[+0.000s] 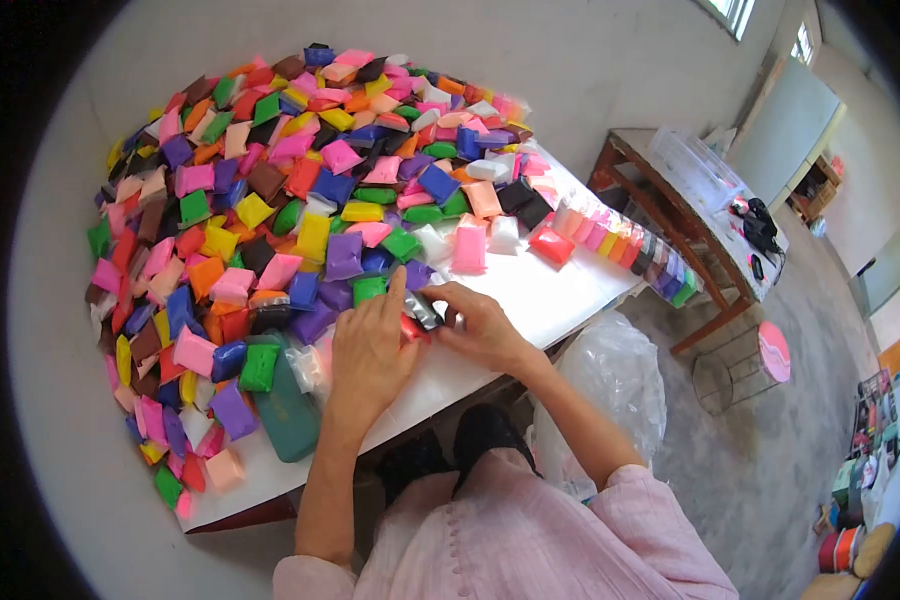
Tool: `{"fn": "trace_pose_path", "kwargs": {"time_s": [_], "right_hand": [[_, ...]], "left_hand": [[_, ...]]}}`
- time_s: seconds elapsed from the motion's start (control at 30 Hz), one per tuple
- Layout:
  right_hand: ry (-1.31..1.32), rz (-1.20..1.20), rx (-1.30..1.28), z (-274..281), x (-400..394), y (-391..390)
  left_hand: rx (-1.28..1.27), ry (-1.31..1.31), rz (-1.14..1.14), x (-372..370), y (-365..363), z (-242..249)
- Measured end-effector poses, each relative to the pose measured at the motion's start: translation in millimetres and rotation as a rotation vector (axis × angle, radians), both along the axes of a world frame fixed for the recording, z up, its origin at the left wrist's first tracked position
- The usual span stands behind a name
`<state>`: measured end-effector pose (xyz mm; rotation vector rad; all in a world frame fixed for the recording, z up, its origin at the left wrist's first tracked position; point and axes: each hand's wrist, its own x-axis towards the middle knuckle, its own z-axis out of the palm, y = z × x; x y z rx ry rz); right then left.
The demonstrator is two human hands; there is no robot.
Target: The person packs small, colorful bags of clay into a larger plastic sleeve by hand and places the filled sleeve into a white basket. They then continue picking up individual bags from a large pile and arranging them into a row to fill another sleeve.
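Note:
My left hand is over the near edge of the white table, index finger stretched forward, the other fingers curled. A red packet shows against its inner side, partly hidden by the fingers. My right hand pinches a small black packet with a shiny wrapper between thumb and fingers, touching the red one. Just beyond my fingertips lie a green packet and a purple packet. Clear plastic and a dark green box are left of my left hand.
A large heap of coloured packets covers the left and back of the table. At its right end lies a clear pack of packets in rows. A plastic bag hangs below; a stool and second table stand right.

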<state>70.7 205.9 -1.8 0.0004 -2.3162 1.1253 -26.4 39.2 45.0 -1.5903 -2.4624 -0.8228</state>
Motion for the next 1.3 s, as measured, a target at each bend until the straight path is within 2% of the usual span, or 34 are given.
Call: {"fn": "trace_pose_path", "kwargs": {"time_s": [0.27,0.37,0.53,0.63,0.73,0.87,1.07,1.17,1.23,1.3], "right_hand": [[0.071,-0.038,0.008,-7.9,2.8,-11.5],[0.017,-0.058,0.012,-7.5,5.4,-13.0],[-0.011,-0.047,0.045,-11.5,5.1,-11.2],[-0.031,-0.061,0.067,-13.2,4.5,-11.2],[-0.022,-0.073,0.092,-16.3,3.2,-10.3],[-0.069,-0.062,0.058,-7.8,8.9,-11.5],[-0.120,0.070,-0.086,2.8,30.4,-0.9],[-0.099,0.118,-0.204,10.5,38.4,11.9],[-0.117,0.029,-0.145,22.5,30.2,22.7],[-0.005,-0.052,0.045,22.2,10.8,39.5]], "left_hand": [[0.018,0.004,-0.049,-0.9,-1.6,-0.2],[0.048,0.094,-0.065,0.3,-1.3,-2.0],[-0.059,-0.057,-0.003,14.1,-4.2,15.6],[0.092,0.078,-0.048,26.3,-9.3,15.0],[0.375,0.329,-0.082,37.8,-11.9,-0.6],[0.441,0.235,-0.310,44.9,-20.5,-25.5],[0.311,0.031,-0.356,32.6,-12.1,-41.4],[0.334,-0.060,-0.347,34.1,-11.7,-38.4],[0.350,-0.022,-0.350,35.1,-9.6,-39.3],[0.351,0.026,-0.362,34.0,-8.8,-39.3]]}}
